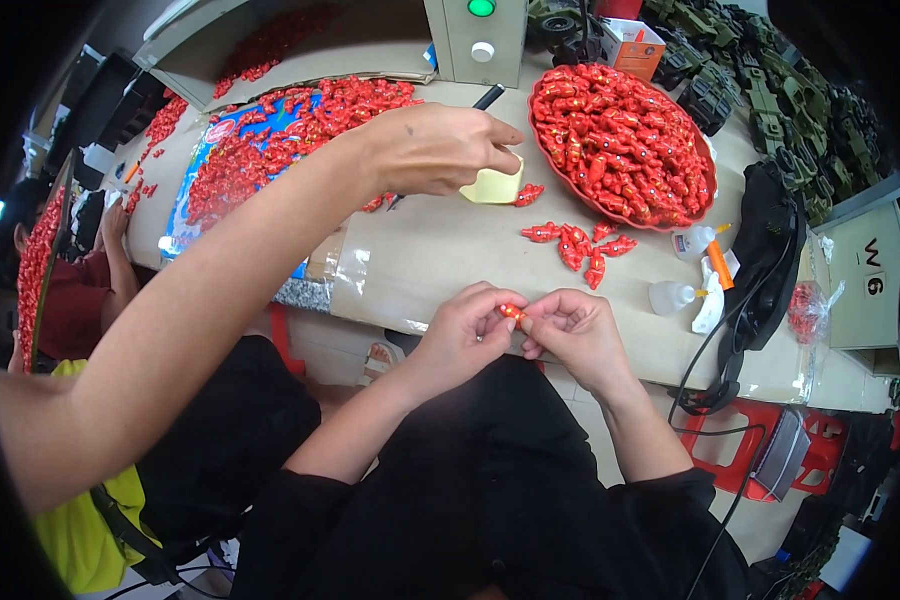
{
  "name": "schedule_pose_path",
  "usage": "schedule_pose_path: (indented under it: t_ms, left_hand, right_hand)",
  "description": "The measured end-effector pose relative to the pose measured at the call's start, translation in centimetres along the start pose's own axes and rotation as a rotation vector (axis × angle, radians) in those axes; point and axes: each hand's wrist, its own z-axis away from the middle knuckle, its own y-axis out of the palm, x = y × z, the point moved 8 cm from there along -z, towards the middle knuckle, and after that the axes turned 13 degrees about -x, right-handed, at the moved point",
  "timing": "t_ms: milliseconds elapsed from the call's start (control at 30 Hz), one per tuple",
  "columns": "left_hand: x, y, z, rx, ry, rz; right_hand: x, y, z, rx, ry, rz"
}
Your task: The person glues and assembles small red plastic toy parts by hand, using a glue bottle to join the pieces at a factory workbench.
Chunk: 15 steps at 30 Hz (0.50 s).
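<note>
A small red figurine (511, 312) with gold and white marks is pinched between my two hands at the table's front edge. My left hand (458, 330) grips it by the fingertips from the left. From the right, thumb and fingers of my right hand (578, 338) close on its other end. Several loose red figurines (573, 246) lie on the table just beyond. Farther off, a scalloped red bowl (710, 205) is heaped with more of them. Another person's hand (435, 148) reaches across from the left, beside a pale yellow dish (498, 188); whether it holds anything is unclear.
Two small dropper bottles (673, 296), an orange tube (719, 266) and a black bag (772, 235) with a cable lie on the right. A blue sheet (178, 222) bears many red figurines on the left. Dark green parts (765, 110) are piled at the far right.
</note>
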Motion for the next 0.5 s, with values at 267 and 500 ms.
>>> schedule_pose_path:
  t_ms: [267, 500]
  left_hand:
    - [0.46, -0.06, -0.21, -0.046, -0.021, 0.07]
    - [0.55, 0.06, -0.21, -0.043, -0.008, 0.053]
  right_hand:
    - [-0.11, -0.04, -0.12, -0.014, -0.013, -0.006]
    - [-0.11, -0.11, -0.04, -0.021, -0.032, -0.016]
